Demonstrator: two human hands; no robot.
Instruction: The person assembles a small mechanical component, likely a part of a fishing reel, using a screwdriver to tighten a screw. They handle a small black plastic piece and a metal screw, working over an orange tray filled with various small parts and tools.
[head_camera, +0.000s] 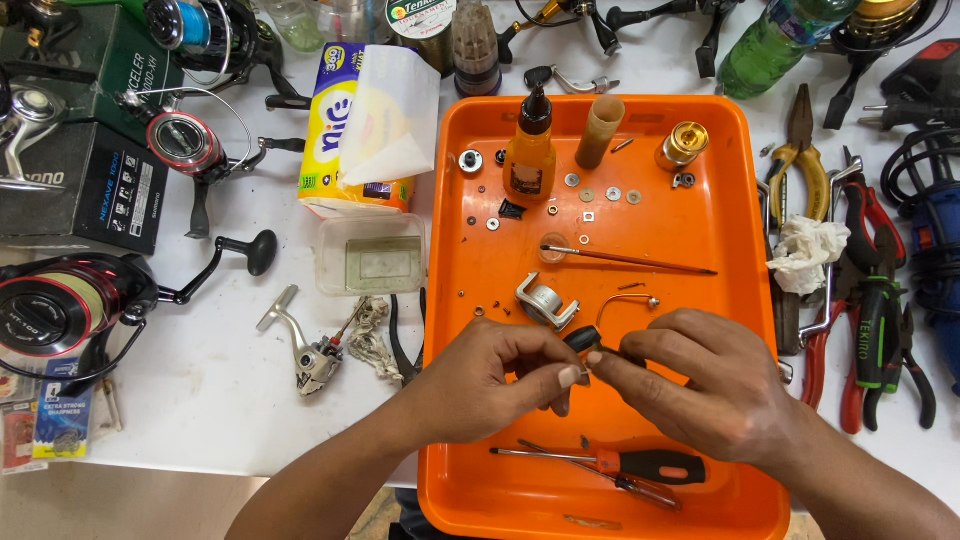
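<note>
Black part (583, 338), small and rounded, sits between your two hands, above the near half of the orange tray (720, 240). Your left hand (490, 385) comes in from the lower left, fingers curled, thumb and forefinger pinching at the part. Your right hand (705, 375) reaches in from the lower right, knuckles up, its fingertips closed on the same part. Just beyond your hands lie a grey metal piece (545, 300) and a thin brush (630, 259); just below them lies a screwdriver (620, 462) with a black and orange handle. Farther off stand an oil bottle (529, 160) and scattered washers. Beside your right hand, off the tray, pliers (870, 300) rest on the white table (220, 380); fishing reels (70, 310) crowd the left.
</note>
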